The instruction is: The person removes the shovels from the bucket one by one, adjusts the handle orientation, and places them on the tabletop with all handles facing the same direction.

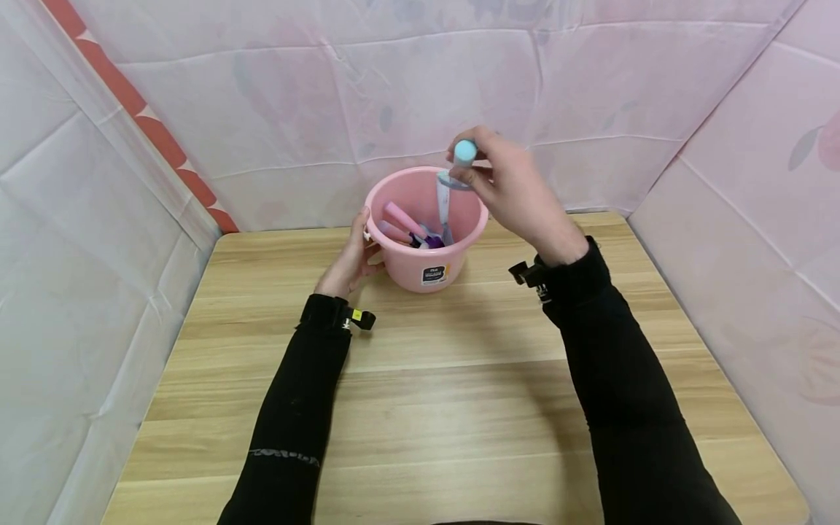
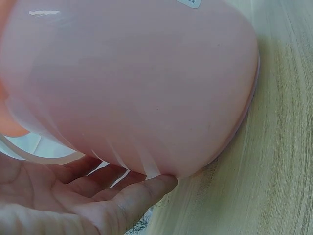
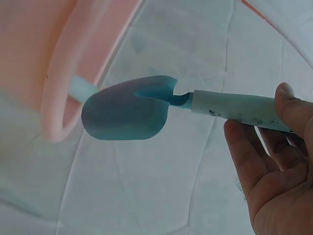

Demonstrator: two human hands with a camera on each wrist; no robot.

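Both hands engaged: we note left hand (image 1: 348,262) flat against the pink bucket (image 1: 426,270) on the table (image 1: 459,408), right hand (image 1: 518,193) gripping the blue scoop (image 3: 128,115) above its rim. Recommend lowering it slowly.

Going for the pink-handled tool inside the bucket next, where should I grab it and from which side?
Grip the pink-handled tool by its upper handle end, coming from above through the open top of the pink bucket. It leans with the handle slanting up toward the left rim while its working end sits buried among the other tools. The left hand touches the bucket's left side, so coming straight down probably keeps clear of it.
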